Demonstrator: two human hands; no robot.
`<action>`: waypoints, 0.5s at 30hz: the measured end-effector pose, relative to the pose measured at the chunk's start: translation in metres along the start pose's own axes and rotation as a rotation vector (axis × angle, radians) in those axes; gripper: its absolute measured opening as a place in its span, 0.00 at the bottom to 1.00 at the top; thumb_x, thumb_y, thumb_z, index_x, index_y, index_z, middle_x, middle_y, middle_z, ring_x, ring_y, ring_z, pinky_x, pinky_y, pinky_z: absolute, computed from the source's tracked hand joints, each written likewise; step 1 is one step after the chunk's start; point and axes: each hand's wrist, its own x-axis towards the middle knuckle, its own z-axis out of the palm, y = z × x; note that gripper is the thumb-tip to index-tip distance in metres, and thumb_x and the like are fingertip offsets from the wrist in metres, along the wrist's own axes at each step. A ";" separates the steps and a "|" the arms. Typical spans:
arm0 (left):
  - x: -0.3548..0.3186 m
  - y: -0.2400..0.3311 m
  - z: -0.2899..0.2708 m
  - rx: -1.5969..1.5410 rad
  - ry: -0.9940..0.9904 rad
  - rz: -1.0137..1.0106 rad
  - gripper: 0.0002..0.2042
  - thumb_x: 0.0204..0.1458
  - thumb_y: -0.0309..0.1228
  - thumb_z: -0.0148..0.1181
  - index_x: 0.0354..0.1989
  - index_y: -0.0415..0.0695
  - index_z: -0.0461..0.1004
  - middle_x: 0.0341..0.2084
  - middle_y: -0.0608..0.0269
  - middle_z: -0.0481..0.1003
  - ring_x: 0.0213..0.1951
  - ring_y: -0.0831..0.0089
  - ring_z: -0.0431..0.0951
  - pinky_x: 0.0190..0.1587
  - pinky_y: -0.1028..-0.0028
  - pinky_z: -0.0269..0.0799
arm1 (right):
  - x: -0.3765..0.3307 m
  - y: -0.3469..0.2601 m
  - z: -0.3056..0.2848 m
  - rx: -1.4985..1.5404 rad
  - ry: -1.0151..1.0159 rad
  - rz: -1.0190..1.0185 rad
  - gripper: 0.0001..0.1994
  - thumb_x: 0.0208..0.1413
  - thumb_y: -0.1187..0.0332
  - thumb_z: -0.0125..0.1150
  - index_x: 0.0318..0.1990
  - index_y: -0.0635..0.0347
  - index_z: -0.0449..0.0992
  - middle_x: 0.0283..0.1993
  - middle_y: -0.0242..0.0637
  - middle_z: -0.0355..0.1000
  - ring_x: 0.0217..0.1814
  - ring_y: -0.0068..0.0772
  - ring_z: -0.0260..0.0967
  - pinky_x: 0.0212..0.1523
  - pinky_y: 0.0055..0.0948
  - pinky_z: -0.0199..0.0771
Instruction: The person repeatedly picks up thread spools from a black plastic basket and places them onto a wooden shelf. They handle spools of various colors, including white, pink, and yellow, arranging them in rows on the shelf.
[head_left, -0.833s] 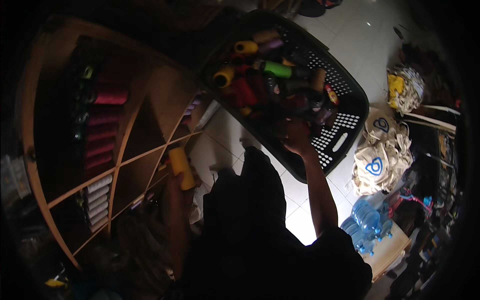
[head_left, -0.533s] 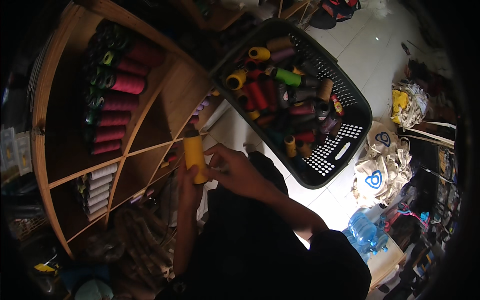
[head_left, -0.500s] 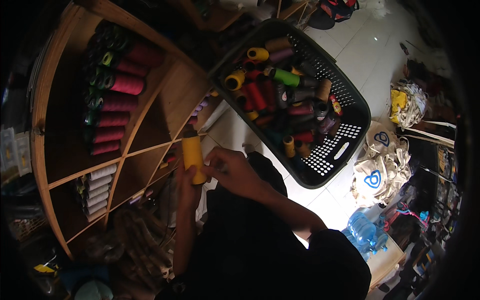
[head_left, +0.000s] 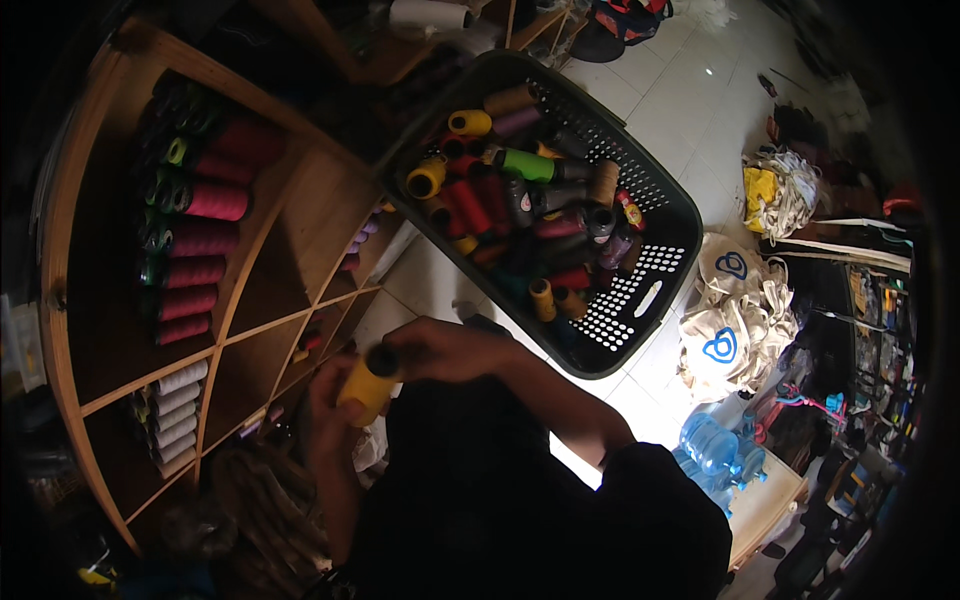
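White floor tiles (head_left: 690,95) fill the upper right of the frame; a wooden shelf unit (head_left: 300,240) curves down the left, its compartments stacked with red, magenta and pale thread cones. Upper centre sits a dark plastic laundry basket (head_left: 650,290) heaped with mixed spools. Lower centre, just left of middle, both hands hold a yellow thread spool (head_left: 367,388) over the dark lap. It looks light and stiff, wound thread giving fair grip; the cylinder's sides seem the best hold. The left hand (head_left: 328,412) curls its fingers around the spool's lower side; the right hand (head_left: 445,348) closes over its top end, fingers bent together.
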 end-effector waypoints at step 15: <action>0.014 -0.011 0.009 1.020 0.129 0.001 0.26 0.35 0.26 0.74 0.46 0.42 0.70 0.33 0.59 0.73 0.37 0.70 0.76 0.43 0.71 0.71 | 0.013 -0.016 -0.024 -0.506 -0.325 0.154 0.08 0.56 0.65 0.58 0.36 0.62 0.75 0.32 0.35 0.75 0.36 0.27 0.72 0.39 0.29 0.71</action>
